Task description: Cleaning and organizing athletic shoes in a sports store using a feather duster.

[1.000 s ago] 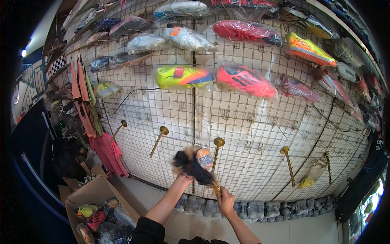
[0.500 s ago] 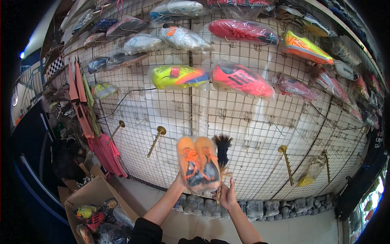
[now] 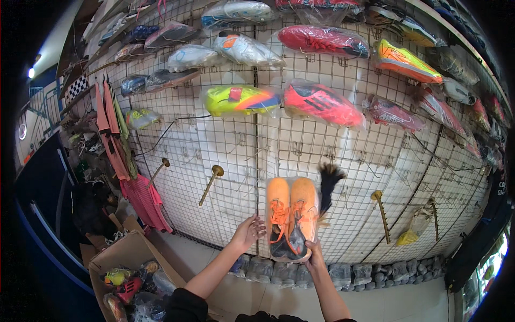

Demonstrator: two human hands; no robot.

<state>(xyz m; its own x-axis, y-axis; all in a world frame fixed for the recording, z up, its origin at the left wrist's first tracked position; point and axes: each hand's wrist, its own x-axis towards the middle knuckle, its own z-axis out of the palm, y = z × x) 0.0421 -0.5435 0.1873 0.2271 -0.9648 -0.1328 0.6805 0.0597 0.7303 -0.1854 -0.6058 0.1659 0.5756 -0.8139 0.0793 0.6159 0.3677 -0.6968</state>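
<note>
A pair of orange and black laced shoes [image 3: 304, 197] in a clear plastic bag is held up in front of the wire grid, toes upward. My right hand [image 3: 315, 254] grips the bag at its lower right corner, by the heels. Beside the shoes sticks up a feather duster [image 3: 331, 183] with dark feathers; its handle is hidden behind them and seems to run down to the same hand. Just left of the bag, my left hand [image 3: 249, 233] is open with its fingers apart, holding nothing.
Bagged shoes such as a pink one [image 3: 323, 105] hang on the wire grid [image 3: 289, 145]. Brass-coloured rods [image 3: 210, 185] jut from it. A cardboard box [image 3: 126, 252] of bagged shoes stands lower left. Grey bagged items [image 3: 340, 275] line the grid's foot.
The shoes and duster have moved right and turned more upright. My left hand has let go of the bag, while my right hand has taken hold of its lower corner.
</note>
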